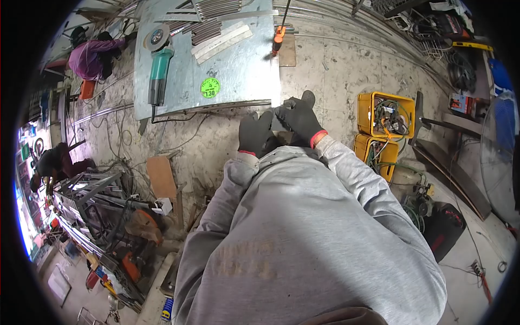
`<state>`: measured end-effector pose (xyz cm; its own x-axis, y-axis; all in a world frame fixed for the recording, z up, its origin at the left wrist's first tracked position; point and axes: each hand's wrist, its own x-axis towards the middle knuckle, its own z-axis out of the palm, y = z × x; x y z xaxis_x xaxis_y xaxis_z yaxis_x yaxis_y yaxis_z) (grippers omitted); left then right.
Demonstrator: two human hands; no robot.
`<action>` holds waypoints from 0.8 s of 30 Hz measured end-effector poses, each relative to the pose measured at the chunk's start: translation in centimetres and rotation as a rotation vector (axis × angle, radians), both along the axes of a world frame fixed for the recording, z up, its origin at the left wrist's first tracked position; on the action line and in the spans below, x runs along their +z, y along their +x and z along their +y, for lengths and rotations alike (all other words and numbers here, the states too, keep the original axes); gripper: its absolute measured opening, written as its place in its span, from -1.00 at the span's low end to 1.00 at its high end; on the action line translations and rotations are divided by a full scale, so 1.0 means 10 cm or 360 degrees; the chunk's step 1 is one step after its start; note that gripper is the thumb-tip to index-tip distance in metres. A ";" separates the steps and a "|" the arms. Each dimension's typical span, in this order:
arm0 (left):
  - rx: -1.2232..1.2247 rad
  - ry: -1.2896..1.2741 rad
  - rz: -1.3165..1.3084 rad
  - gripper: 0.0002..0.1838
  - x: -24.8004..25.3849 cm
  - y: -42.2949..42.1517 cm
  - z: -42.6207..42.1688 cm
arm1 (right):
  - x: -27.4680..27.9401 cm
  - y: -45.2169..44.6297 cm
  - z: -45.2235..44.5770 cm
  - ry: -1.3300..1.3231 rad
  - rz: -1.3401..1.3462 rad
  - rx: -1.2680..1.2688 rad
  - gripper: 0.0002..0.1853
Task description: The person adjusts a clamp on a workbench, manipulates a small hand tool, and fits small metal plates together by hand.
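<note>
Both hands wear dark gloves with red cuffs and meet near the front right corner of a metal-topped table (184, 81). My left hand (257, 133) has its fingers bent near the table's front edge; what it holds, if anything, is hidden. Beside it, my right hand (299, 118) is closed at the corner, its fingers curled around something too small to make out. On the tabletop lie a green angle grinder (159, 71), a round green sticker (210, 87), flat pale strips (223, 44) and several metal rods (218, 9). An orange-handled tool (278, 40) is at the table's right edge.
Two yellow crates (362, 115) with cables stand on the floor at right, near a dark beam (452, 173). Metal frames (89, 200) and orange machines (143, 225) fill the lower left. One person (89, 58) crouches at upper left, another person (51, 165) bends at left.
</note>
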<state>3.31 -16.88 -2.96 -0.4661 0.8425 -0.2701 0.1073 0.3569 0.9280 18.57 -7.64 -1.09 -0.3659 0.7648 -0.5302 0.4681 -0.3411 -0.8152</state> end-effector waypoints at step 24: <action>-0.0116 -0.0423 0.0122 -0.57 0.33 -0.11 0.30 | -0.14 -0.05 0.26 0.0848 -0.0113 0.0500 -0.84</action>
